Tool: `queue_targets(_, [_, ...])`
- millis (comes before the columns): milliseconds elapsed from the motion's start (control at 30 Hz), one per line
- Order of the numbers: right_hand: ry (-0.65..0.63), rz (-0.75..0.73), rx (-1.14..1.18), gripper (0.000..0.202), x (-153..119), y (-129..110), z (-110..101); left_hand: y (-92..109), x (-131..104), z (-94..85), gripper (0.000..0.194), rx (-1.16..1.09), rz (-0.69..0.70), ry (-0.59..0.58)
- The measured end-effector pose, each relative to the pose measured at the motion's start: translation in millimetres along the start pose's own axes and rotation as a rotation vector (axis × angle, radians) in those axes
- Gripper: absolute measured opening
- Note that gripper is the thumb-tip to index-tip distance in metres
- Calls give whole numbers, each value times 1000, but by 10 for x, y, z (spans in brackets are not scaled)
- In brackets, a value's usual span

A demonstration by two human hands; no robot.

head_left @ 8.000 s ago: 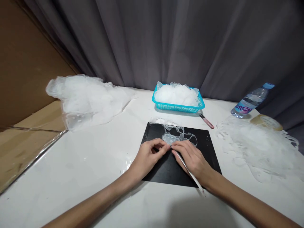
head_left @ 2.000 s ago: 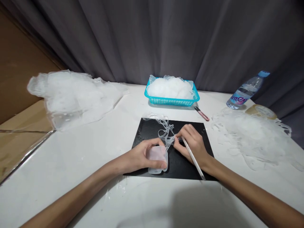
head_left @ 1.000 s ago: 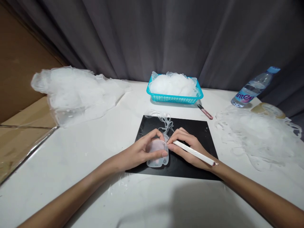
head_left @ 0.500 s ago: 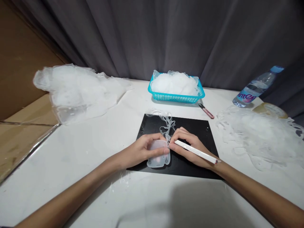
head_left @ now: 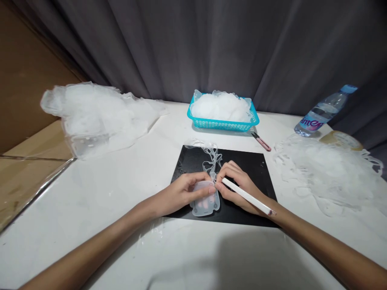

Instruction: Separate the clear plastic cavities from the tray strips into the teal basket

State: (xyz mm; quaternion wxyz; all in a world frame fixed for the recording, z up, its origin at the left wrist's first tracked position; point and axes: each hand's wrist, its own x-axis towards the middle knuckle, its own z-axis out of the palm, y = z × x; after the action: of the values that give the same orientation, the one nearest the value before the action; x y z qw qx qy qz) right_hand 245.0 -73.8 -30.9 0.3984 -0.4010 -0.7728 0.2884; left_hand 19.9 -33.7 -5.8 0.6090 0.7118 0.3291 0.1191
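My left hand [head_left: 184, 192] pinches a translucent, rounded, flat piece [head_left: 203, 207] with small holes and notches, thumb on top and fingers at its far edge. Pinkish fingertips show through it. My right hand [head_left: 240, 187] is closed around a slim white stick-like tool [head_left: 248, 196], whose rear end slants back over the wrist. The tool's working tip is hidden by my right fingers, which meet the right edge of the piece. Thin clear strips [head_left: 213, 159] trail away from that spot over a black mat [head_left: 250, 161] under both hands.
A turquoise basket [head_left: 223, 125] heaped with whitish translucent pieces stands at the back. Pink-handled snips [head_left: 261, 141] lie beside it. On the right are a water bottle [head_left: 323, 112], a tape roll [head_left: 341, 139] and a pile of clear scraps [head_left: 332, 173]. A filled plastic bag [head_left: 96, 117] sits left.
The translucent piece has turned slightly in my left hand, and its lower end has shifted right. My right hand keeps the white tool at its edge. The view has shifted slightly.
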Motion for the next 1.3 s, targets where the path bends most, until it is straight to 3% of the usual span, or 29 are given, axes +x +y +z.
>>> queue_targets(467, [-52,15,30,14,1,-10,5,14,-6,-10,38,72,-11,41])
queue_targets(533, [58,41,-6,16,19,57,-58,-15,-23,-25,39,60,-28,31])
queue_targets(633, [464,168,-83,20,37,219,-215,-53,-64,-79,40,17,-87,-3])
queue_targets(700, [595,229,-151,20,31,305,-289,-51,-82,-117,38,-19,-106,-20])
queue_targets(800, [568,190,-279,12,2,324,-262,-10,-86,-127,33,-75,-62,10])
queue_targets(967, [617,-4,-386,9,-47,132,-88,47,-91,-56,20,-154,91,107])
queue_targets(1067, [455,-197,-352,11,-89,15,-35,39,-114,-41,13,-156,182,129])
queue_targets(1167, [310,-356,-373,26,-127,-19,16,21,-136,-45,8,-114,252,163])
queue_targets(1300, [341,-408,-413,25,-132,2,61,23,-143,-41,3,-112,316,144])
